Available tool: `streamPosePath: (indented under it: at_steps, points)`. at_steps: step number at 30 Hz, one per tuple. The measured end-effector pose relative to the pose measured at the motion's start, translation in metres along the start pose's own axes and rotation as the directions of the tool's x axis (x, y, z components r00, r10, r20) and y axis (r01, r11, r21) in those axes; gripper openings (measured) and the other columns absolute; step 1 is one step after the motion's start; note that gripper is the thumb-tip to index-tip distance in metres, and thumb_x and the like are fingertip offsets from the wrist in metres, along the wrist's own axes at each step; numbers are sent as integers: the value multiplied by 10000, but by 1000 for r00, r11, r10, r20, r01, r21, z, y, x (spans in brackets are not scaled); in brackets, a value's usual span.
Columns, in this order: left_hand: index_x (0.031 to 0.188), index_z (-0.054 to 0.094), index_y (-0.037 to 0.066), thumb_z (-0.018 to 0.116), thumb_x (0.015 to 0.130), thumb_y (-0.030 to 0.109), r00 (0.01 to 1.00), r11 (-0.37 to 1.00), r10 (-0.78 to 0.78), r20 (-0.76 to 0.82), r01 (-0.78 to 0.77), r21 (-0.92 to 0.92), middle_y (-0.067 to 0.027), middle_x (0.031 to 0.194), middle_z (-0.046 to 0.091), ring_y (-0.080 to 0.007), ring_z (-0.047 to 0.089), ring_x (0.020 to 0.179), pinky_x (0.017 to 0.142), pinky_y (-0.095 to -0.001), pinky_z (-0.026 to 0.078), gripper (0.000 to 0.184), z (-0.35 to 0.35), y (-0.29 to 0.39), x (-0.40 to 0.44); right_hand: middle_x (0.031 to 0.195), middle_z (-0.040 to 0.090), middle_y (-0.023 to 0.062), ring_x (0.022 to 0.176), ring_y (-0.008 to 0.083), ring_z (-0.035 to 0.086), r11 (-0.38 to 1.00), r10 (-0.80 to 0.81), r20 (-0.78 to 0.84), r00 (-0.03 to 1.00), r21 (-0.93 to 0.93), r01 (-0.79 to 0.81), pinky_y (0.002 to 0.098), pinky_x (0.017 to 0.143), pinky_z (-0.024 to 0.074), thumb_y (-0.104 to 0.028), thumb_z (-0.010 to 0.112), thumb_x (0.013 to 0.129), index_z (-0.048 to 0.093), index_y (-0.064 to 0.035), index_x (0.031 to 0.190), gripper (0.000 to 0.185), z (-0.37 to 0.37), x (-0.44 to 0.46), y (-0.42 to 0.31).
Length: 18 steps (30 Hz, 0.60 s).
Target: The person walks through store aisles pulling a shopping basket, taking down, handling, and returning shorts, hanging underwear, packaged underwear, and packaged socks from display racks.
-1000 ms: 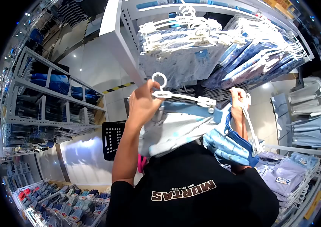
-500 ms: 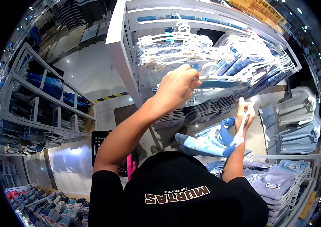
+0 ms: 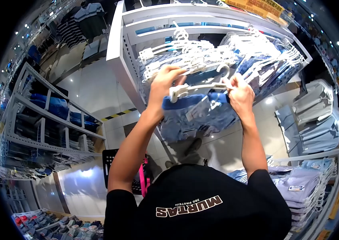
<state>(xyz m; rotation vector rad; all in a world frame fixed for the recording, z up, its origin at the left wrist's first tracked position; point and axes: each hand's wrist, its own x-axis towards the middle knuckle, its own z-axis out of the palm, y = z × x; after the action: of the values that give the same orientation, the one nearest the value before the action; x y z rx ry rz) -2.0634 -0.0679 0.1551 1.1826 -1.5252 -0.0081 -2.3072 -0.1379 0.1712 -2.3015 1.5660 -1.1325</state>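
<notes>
My right hand [image 3: 241, 95] is closed on the right end of a white clip hanger [image 3: 201, 87]. From it hangs a blue denim garment [image 3: 195, 114] with a darker blue waistband, held up in front of the rack. My left hand [image 3: 164, 86] is by the hanger's left clip, its thumb and fingers apart and slightly blurred. Its fingertips are close to the white hangers [image 3: 177, 56] of clothes on the rack, and whether they touch one is unclear. The held garment covers part of the clothes behind it.
A white rack frame [image 3: 115, 40] stands ahead, with more hangers of blue clothes [image 3: 275, 56] on its right. Shelving [image 3: 25, 96] stands at left. Light garments [image 3: 317, 116] and lilac ones [image 3: 293, 184] hang at right. A black basket with a pink strap [image 3: 143, 176] is beside me.
My right hand has lifted the denim garment on its hanger up and left to the rack's front. My left hand has let go of a hanger on the rack and moved left.
</notes>
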Motion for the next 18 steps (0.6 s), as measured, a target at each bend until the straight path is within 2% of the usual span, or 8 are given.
streamPosePath:
  at_steps: [1, 7, 12, 13, 14, 15, 17, 18]
  points:
    - [1046, 716, 43, 746, 829, 31, 997, 999, 49, -60, -49, 0, -126, 1024, 674, -285, 670, 928, 814, -360, 528, 220, -9, -1, -5, 696, 629, 124, 691, 340, 644, 999, -49, 14, 999, -12, 50, 439, 623, 466, -369, 700, 921, 582, -82, 819, 327, 3, 5, -6]
    - [1015, 694, -14, 654, 882, -41, 915, 968, -249, -317, 231, -94, -100, 945, 647, -180, 631, 865, 804, -279, 491, 141, -59, -5, -69, 659, 613, 120, 627, 336, 616, 980, -196, -42, 980, 29, 198, 427, 603, 469, -358, 692, 932, 590, -63, 837, 326, 31, 30, -24]
    - [1063, 680, -7, 634, 963, 41, 743, 820, -572, -348, 524, -230, -43, 968, 662, -112, 615, 874, 807, -267, 504, 120, -69, -27, -171, 924, 674, 178, 858, 378, 643, 943, -328, 31, 944, 71, 325, 450, 730, 502, -161, 703, 829, 644, -34, 963, 194, 66, 27, -12]
    - [1079, 677, -2, 633, 973, 57, 681, 762, -646, -345, 606, -229, -33, 979, 663, -102, 615, 885, 809, -267, 507, 129, -71, -29, -200, 938, 674, 179, 891, 383, 633, 888, -458, 2, 889, -33, 458, 456, 790, 502, -116, 700, 813, 649, -30, 1022, 231, 70, 24, -11]
    - [1086, 673, -4, 652, 962, 76, 608, 682, -726, -320, 695, -228, -45, 982, 668, -111, 623, 884, 806, -270, 508, 150, -71, -30, -231, 959, 659, 176, 942, 361, 616, 853, -521, -26, 853, -17, 521, 451, 833, 494, -98, 688, 810, 648, -35, 1095, 295, 75, 21, -3]
    - [1093, 669, -7, 671, 951, 96, 516, 589, -800, -307, 773, -235, -58, 985, 674, -119, 631, 882, 803, -274, 509, 176, -70, -29, -263, 1055, 632, 165, 968, 334, 602, 910, -410, -45, 911, 47, 412, 440, 854, 486, -112, 696, 808, 634, -29, 1150, 358, 80, 11, 4]
    - [1126, 651, -12, 711, 913, 154, 404, 452, -871, -279, 882, -134, -122, 1042, 674, -210, 663, 943, 852, -324, 514, 277, -70, -14, -327, 1172, 597, 140, 1040, 291, 587, 891, -453, -149, 879, -34, 453, 380, 927, 467, -152, 715, 898, 611, -5, 1216, 366, 67, -5, -4]
    - [1142, 644, -8, 723, 894, 178, 480, 502, -819, -313, 865, 14, -154, 1076, 661, -264, 654, 981, 878, -357, 507, 320, -77, -2, -350, 1189, 598, 131, 1069, 257, 582, 901, -411, -187, 892, 66, 429, 355, 956, 461, -88, 733, 884, 599, 12, 1236, 389, 62, -13, -6]
